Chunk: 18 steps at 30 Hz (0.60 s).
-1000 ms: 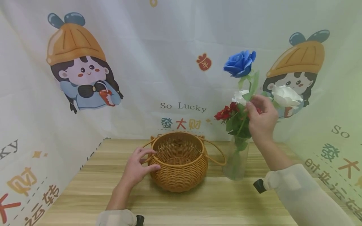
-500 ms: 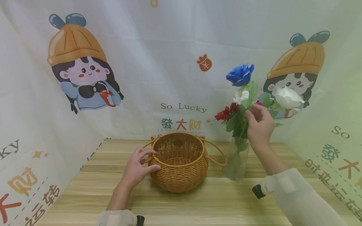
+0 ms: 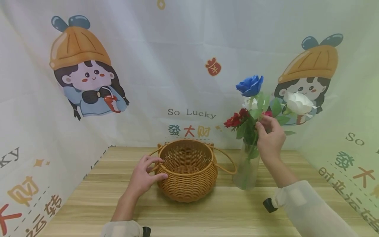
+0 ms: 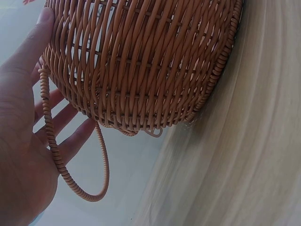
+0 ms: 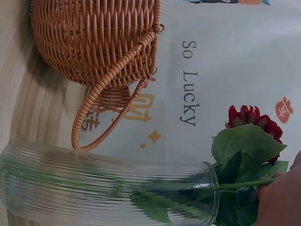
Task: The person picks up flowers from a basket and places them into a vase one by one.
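Note:
In the head view, my right hand (image 3: 271, 141) pinches the stem of a blue rose (image 3: 250, 86) above a clear ribbed glass vase (image 3: 246, 176). The right wrist view shows the green stem (image 5: 249, 183) running from my fingers into the vase's mouth. Around it in the vase are a white flower, red flowers (image 3: 234, 120) and a large white rose (image 3: 299, 103) leaning right. My left hand (image 3: 144, 176) rests against the left side of a wicker basket (image 3: 188, 188), thumb and fingers spread. Fairly straight fingers show behind the basket's handle (image 4: 52, 141) in the left wrist view.
The basket stands left of the vase, and its right handle (image 3: 228, 161) reaches close to the glass. Both stand on a wood-grain tabletop (image 3: 225, 214). Printed cloth (image 3: 165, 59) hangs behind and at both sides.
My right hand has moved down with the blue rose, whose bloom sits lower and nearer the other flowers. The left hand and basket have stayed in place.

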Available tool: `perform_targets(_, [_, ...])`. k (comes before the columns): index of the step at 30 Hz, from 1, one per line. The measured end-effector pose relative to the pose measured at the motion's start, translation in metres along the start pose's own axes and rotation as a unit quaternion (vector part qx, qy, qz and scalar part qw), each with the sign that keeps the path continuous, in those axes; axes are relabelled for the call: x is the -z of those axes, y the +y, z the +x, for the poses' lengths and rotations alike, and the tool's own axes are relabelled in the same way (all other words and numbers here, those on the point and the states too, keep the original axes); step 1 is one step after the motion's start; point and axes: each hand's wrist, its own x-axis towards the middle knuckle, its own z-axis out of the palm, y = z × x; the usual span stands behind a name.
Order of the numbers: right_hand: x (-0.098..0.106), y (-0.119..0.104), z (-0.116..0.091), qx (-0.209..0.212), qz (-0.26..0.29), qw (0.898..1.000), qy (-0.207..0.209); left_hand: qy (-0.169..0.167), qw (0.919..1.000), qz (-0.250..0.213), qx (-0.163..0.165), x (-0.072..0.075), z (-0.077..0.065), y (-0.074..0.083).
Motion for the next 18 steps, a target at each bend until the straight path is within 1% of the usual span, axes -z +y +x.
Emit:
perform_targets(3, [-0.001,0.001,-0.003,0.002,-0.006,1.0,0.001,0.002,1.0,-0.001,0.001,0.0,0.0,0.0])
perform_targets(9, [-0.001,0.008,-0.008,-0.016,-0.004,1.0,0.001,0.002,1.0,0.0,-0.002,-0.001,-0.001,0.001])
perform_targets(15, [-0.001,0.011,-0.01,-0.025,-0.035,0.999,0.0,0.003,1.0,0.0,-0.004,-0.001,0.0,0.0])
perform_targets(18, [-0.002,0.011,-0.011,-0.02,-0.042,0.999,0.001,0.004,1.0,-0.001,-0.005,-0.001,0.0,0.0])
